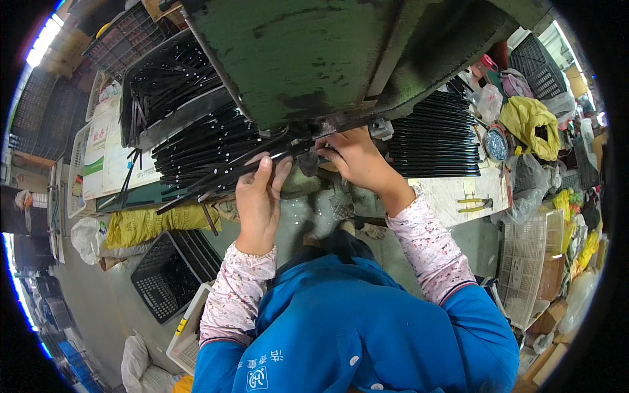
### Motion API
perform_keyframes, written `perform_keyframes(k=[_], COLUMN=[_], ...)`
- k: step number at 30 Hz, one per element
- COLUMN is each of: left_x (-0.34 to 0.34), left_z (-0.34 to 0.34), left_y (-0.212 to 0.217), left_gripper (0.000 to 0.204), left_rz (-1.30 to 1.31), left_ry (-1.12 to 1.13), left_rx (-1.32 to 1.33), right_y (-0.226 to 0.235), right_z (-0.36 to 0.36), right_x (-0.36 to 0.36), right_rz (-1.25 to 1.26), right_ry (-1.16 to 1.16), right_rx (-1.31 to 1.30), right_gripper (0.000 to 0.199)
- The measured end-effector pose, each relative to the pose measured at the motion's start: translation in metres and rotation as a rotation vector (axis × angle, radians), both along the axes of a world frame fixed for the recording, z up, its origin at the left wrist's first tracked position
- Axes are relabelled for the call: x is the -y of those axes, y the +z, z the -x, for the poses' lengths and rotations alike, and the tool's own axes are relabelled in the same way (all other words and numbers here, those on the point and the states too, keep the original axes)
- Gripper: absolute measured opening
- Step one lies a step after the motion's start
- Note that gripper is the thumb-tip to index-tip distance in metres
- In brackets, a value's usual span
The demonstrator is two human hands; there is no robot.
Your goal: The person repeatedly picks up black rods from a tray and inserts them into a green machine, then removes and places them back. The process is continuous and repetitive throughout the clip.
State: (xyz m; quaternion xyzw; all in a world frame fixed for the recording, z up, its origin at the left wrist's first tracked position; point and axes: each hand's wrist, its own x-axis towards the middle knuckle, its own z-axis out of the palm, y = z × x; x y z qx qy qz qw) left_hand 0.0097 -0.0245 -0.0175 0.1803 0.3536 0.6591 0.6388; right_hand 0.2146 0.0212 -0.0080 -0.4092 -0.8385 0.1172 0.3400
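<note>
Blue jacket at six o'clock; left hand, fingers clamped on black strips; right hand at one o'clock, fingers pinching something under the green machine.

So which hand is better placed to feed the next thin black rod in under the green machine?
Probably the left hand: it grips a bundle of thin black rods, tips toward the green machine. The right hand is at the machine's underside.

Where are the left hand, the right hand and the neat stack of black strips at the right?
left hand [257, 196], head view, back of the hand.
right hand [357, 159], head view, back of the hand.
stack of black strips [436, 141], head view, middle of the stack.
</note>
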Motion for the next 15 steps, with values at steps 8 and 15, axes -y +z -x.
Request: perform_keyframes(k=[8,15], left_x=[-0.032,-0.094], left_z=[0.023,0.098], left_y=[0.062,0.02], left_gripper=[0.035,0.061], left_rz=[-0.274,0.064], left_ry=[-0.321,-1.242], left_rx=[-1.19,-1.239], right_y=[-0.027,-0.085], right_z=[-0.024,-0.028], right_x=[-0.007,0.011], right_rz=[-0.053,0.457], right_ry=[-0.014,-0.326], right_rx=[-0.046,-0.662], right_gripper=[0.022,0.018])
